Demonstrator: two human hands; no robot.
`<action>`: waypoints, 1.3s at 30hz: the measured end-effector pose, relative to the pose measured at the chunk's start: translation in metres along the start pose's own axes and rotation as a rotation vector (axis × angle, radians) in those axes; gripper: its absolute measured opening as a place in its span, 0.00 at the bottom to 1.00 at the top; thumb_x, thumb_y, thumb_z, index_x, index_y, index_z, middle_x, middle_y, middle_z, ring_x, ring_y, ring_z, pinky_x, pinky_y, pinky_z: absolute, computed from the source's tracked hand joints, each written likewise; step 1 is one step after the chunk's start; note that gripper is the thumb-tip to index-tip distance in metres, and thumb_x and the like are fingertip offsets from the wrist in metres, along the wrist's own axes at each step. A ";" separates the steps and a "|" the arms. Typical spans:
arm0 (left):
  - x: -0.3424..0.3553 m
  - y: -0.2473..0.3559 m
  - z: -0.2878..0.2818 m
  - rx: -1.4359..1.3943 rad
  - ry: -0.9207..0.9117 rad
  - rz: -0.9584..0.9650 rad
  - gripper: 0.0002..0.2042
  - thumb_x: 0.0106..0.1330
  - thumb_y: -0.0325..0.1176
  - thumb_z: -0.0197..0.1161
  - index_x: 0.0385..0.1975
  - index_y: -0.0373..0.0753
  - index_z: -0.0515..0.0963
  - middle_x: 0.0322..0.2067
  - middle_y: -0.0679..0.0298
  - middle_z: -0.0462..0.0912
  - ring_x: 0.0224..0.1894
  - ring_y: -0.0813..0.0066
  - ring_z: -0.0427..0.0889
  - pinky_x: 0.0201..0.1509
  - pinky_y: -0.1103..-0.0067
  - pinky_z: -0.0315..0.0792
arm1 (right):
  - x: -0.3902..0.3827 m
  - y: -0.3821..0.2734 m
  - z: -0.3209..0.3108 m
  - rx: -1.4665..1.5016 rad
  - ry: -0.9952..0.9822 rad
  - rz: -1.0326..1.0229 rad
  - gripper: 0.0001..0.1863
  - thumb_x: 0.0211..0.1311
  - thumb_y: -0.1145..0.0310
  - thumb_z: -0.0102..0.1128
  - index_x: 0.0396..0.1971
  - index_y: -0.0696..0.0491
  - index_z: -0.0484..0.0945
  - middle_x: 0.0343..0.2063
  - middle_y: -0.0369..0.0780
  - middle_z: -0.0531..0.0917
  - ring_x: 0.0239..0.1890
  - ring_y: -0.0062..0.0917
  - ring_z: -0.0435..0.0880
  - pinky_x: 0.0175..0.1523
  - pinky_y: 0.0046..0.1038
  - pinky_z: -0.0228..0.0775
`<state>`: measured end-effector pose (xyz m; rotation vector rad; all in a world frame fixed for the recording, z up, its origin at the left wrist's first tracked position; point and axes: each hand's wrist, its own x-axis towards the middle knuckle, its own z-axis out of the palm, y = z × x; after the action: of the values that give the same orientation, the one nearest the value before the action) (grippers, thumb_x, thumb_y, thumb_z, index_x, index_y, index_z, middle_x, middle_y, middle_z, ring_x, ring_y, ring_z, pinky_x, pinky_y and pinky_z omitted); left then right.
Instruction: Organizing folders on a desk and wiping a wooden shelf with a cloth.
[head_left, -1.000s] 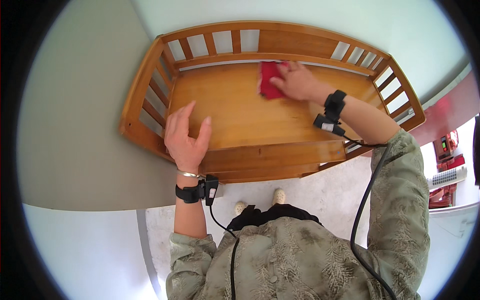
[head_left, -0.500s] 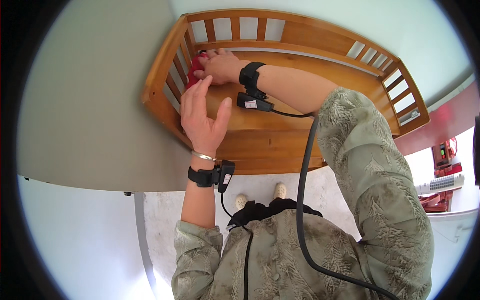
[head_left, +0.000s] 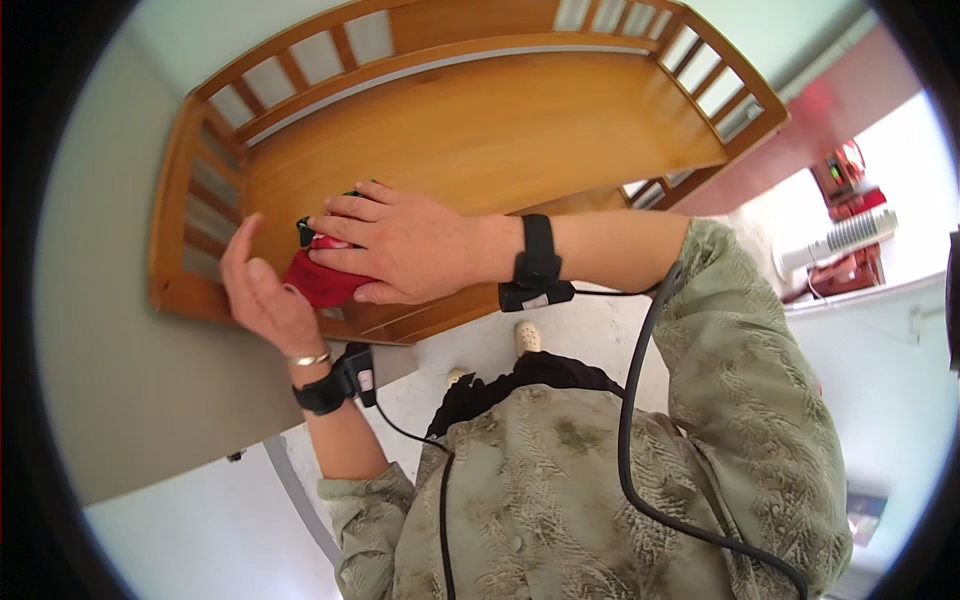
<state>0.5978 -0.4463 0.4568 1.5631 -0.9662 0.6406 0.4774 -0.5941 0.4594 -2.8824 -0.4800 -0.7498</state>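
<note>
A soft red bundle (head_left: 322, 283) with a dark green and white patterned part, perhaps cloth, is under my right hand (head_left: 395, 245). That hand lies across its top with the fingers curved over it, gripping it. My left hand (head_left: 268, 300) is at its left side, fingers extended and thumb apart, cupped towards the red bundle; I cannot tell whether it touches. Both hands are over the front left part of a wooden bench (head_left: 480, 120). My palms hide much of the bundle, so its exact kind does not show.
Slatted armrests and a slatted back enclose the bench seat. A grey panel (head_left: 110, 400) stands at the left. To the right are a pink-red surface (head_left: 830, 90), a white cylinder (head_left: 850, 235) and several red items. Black cables (head_left: 630, 440) run from my wrist straps.
My right hand has brought the red bundle from the back left corner towards the bench's front edge. My left hand has come along beside it. The whole view has shifted and turned.
</note>
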 end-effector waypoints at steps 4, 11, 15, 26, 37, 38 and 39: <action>0.000 -0.002 0.001 0.017 -0.029 -0.062 0.16 0.72 0.33 0.45 0.45 0.29 0.77 0.43 0.55 0.81 0.48 0.64 0.77 0.55 0.73 0.68 | -0.060 0.016 -0.022 -0.018 0.079 0.169 0.28 0.59 0.49 0.56 0.55 0.50 0.72 0.58 0.47 0.71 0.62 0.42 0.65 0.66 0.46 0.54; 0.000 -0.001 0.009 -0.013 -0.059 -0.198 0.13 0.71 0.31 0.50 0.42 0.28 0.78 0.40 0.57 0.82 0.43 0.70 0.80 0.51 0.77 0.72 | -0.203 0.101 -0.095 -0.358 -0.025 0.792 0.29 0.63 0.47 0.51 0.61 0.47 0.68 0.61 0.45 0.68 0.63 0.41 0.65 0.66 0.37 0.57; 0.000 -0.001 0.014 -0.005 -0.105 -0.238 0.11 0.70 0.31 0.53 0.40 0.29 0.79 0.38 0.59 0.82 0.41 0.72 0.80 0.47 0.79 0.73 | -0.277 0.165 -0.120 -0.496 -0.039 0.988 0.27 0.65 0.45 0.45 0.61 0.39 0.68 0.64 0.45 0.65 0.63 0.44 0.64 0.66 0.42 0.55; 0.003 0.007 0.008 0.199 -0.179 -0.110 0.09 0.68 0.31 0.57 0.37 0.33 0.80 0.35 0.59 0.82 0.38 0.68 0.79 0.44 0.78 0.71 | -0.163 0.167 -0.080 -0.351 -0.316 0.923 0.34 0.66 0.38 0.38 0.68 0.37 0.56 0.66 0.55 0.56 0.67 0.52 0.55 0.70 0.46 0.45; 0.004 -0.001 0.009 0.187 -0.152 -0.166 0.12 0.70 0.34 0.55 0.42 0.32 0.78 0.40 0.59 0.83 0.42 0.70 0.79 0.49 0.77 0.71 | 0.036 0.065 0.005 0.084 -0.327 0.176 0.48 0.51 0.24 0.43 0.66 0.41 0.61 0.67 0.55 0.53 0.70 0.53 0.47 0.70 0.55 0.34; 0.003 -0.001 0.008 0.157 -0.144 -0.195 0.12 0.70 0.34 0.55 0.42 0.30 0.78 0.39 0.59 0.83 0.41 0.71 0.78 0.49 0.77 0.71 | 0.043 0.062 0.007 0.136 -0.318 0.124 0.47 0.50 0.24 0.44 0.66 0.41 0.62 0.67 0.54 0.53 0.70 0.53 0.47 0.70 0.56 0.33; 0.004 -0.002 0.008 0.150 -0.144 -0.189 0.12 0.70 0.34 0.55 0.42 0.30 0.78 0.39 0.59 0.83 0.41 0.71 0.78 0.49 0.77 0.71 | 0.048 0.062 0.007 0.128 -0.315 0.129 0.47 0.50 0.24 0.44 0.66 0.41 0.62 0.67 0.54 0.53 0.70 0.53 0.47 0.70 0.56 0.33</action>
<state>0.6005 -0.4548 0.4569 1.8287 -0.8786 0.4814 0.5404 -0.6378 0.4745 -2.8838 -0.3536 -0.2355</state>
